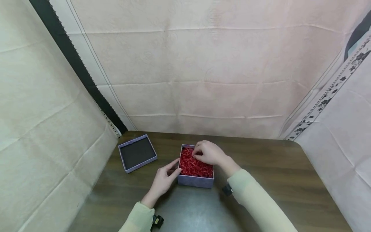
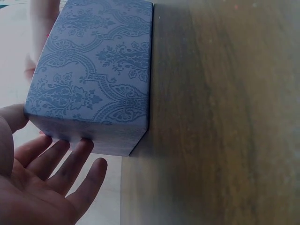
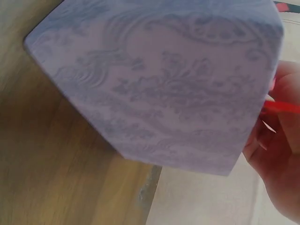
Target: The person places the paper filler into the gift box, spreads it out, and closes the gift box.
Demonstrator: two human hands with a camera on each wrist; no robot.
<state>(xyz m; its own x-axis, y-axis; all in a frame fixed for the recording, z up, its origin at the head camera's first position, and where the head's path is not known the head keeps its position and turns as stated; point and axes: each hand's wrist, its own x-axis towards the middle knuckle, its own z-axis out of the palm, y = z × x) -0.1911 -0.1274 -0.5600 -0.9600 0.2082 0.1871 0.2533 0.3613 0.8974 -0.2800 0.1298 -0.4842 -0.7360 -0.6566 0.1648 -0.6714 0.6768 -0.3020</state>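
Observation:
A lavender box [image 1: 195, 182] with a blue damask pattern stands on the table, filled with red shredded paper [image 1: 195, 166]. My left hand [image 1: 163, 179] rests against its left side. In the left wrist view the fingers [image 2: 58, 161] lie fairly straight along the box wall, the thumb near the rim. Over the far right part of the box, my right hand [image 1: 211, 152] has its fingers bent down at the paper. A red paper strip [image 3: 281, 107] shows at those fingers in the right wrist view, where the box wall hides part of them.
The box's lid [image 1: 137, 153] lies upturned at the back left of the wooden table [image 1: 261, 180], its dark inside facing up. Pale cloth sheets [image 1: 203, 64] hang behind the table and along both sides.

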